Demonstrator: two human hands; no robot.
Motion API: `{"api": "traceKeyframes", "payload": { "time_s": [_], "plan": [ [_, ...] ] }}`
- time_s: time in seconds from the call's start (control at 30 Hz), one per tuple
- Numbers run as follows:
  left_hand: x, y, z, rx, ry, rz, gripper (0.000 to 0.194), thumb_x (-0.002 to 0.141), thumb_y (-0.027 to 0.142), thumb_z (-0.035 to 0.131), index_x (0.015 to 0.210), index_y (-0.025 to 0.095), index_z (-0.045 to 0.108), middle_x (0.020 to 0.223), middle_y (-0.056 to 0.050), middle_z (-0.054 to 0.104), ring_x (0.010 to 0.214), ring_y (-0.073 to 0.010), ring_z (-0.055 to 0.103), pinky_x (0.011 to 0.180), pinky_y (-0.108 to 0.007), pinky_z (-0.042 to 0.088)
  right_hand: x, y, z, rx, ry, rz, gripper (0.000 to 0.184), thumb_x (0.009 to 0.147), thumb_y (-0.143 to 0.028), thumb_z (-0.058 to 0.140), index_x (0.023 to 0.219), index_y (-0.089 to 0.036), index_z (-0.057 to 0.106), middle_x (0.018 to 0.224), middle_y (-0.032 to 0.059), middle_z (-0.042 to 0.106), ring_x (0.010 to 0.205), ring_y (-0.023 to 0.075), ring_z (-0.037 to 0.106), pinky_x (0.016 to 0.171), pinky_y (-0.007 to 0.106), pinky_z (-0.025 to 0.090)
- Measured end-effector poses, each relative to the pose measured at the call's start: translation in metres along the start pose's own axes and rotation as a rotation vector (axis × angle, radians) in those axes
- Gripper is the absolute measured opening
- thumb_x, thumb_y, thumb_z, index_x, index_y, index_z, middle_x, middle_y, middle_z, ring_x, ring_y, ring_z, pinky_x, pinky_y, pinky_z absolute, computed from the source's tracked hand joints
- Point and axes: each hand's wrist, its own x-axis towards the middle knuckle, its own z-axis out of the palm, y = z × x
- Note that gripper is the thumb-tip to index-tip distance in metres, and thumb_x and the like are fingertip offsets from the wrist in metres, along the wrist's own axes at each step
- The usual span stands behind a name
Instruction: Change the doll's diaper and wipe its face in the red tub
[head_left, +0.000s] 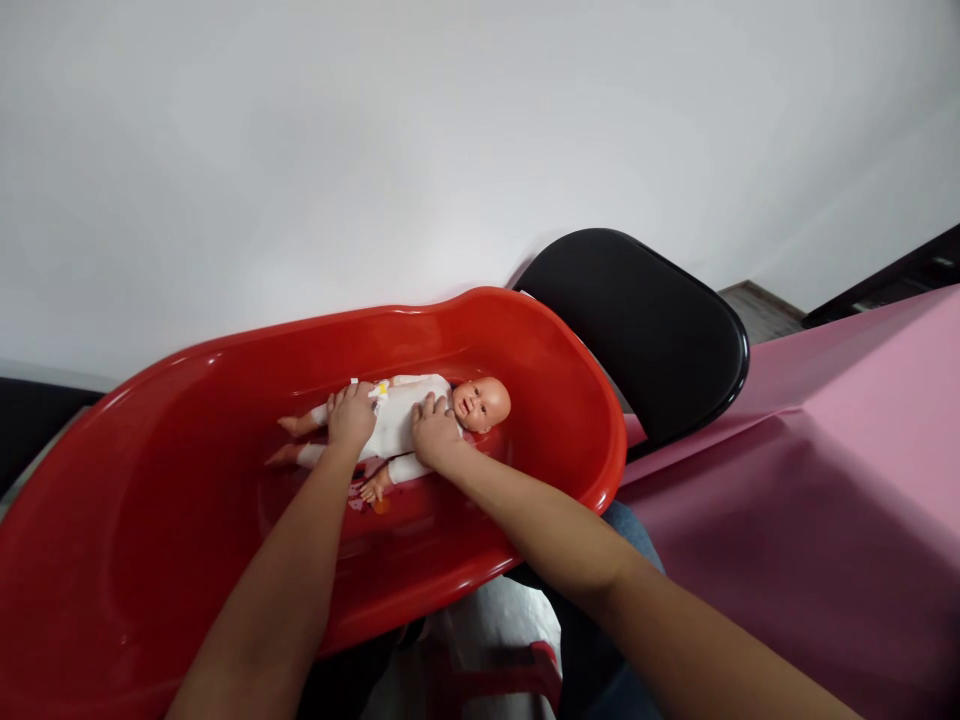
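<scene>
While open hands (351,416) press it, the doll (401,412) lies lengthwise in the red tub (480,345), head right.

Bright even light, soft glare on the red tub (480,335), curved frame edges.

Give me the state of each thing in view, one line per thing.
Left hand: open, pressing on the doll's lower body
Right hand: open, on the doll's chest
Baby doll: lying on its back, face up
White bodysuit: worn by the doll
Red plastic baby bathtub: holding the doll
Black chair back: partly behind the tub
Pink sheet: spread out, creased
</scene>
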Motion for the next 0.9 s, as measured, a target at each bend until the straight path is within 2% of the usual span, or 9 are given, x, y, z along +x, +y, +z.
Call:
{"api": "traceKeyframes", "payload": {
  "time_s": [0.23,0.43,0.6,0.8,0.9],
  "plan": [
    [-0.002,-0.016,-0.002,-0.012,-0.006,-0.105,0.041,0.106,0.027,0.042,0.137,0.015,0.065,0.134,-0.021,0.070,0.127,-0.0392,0.062,0.112,-0.052,0.040,-0.002,0.000,-0.002,0.010,0.010,-0.001,0.066,0.100,-0.016,0.053,0.163,0.000,0.042,0.171,0.0355,0.023,0.159,0.0475,0.034,0.118,0.066,0.042],
    [-0.007,-0.029,-0.001,-0.043,0.009,-0.278,0.037,0.104,0.028,0.045,0.132,0.015,0.064,0.133,-0.022,0.069,0.129,-0.0376,0.062,0.114,-0.053,0.038,-0.003,0.000,-0.003,-0.001,0.001,-0.003,0.066,0.100,-0.016,0.050,0.163,0.000,0.041,0.171,0.0363,0.022,0.159,0.0484,0.033,0.118,0.067,0.043],
    [-0.012,-0.042,0.007,-0.054,0.102,-0.369,0.037,0.102,0.025,0.044,0.131,0.014,0.065,0.136,-0.023,0.068,0.135,-0.0388,0.057,0.119,-0.061,0.033,-0.003,-0.001,-0.003,0.000,-0.001,0.001,0.066,0.100,-0.016,0.050,0.164,-0.001,0.041,0.171,0.0353,0.022,0.159,0.0481,0.034,0.116,0.068,0.044],
    [-0.015,-0.050,0.011,-0.155,0.247,-0.535,0.041,0.102,0.023,0.043,0.133,0.008,0.063,0.144,-0.030,0.061,0.145,-0.0425,0.048,0.117,-0.062,0.038,-0.003,-0.001,-0.004,-0.014,-0.021,0.001,0.069,0.100,-0.016,0.052,0.166,-0.002,0.038,0.171,0.0368,0.022,0.158,0.0485,0.034,0.116,0.069,0.043],
    [-0.006,-0.039,0.004,-0.183,0.263,-0.480,0.040,0.103,0.027,0.042,0.132,0.009,0.064,0.140,-0.027,0.064,0.137,-0.0407,0.056,0.114,-0.059,0.042,-0.004,-0.002,-0.003,-0.015,0.009,0.003,0.067,0.101,-0.017,0.051,0.165,-0.002,0.040,0.171,0.0368,0.024,0.157,0.0484,0.037,0.114,0.069,0.045]
  ]
}}
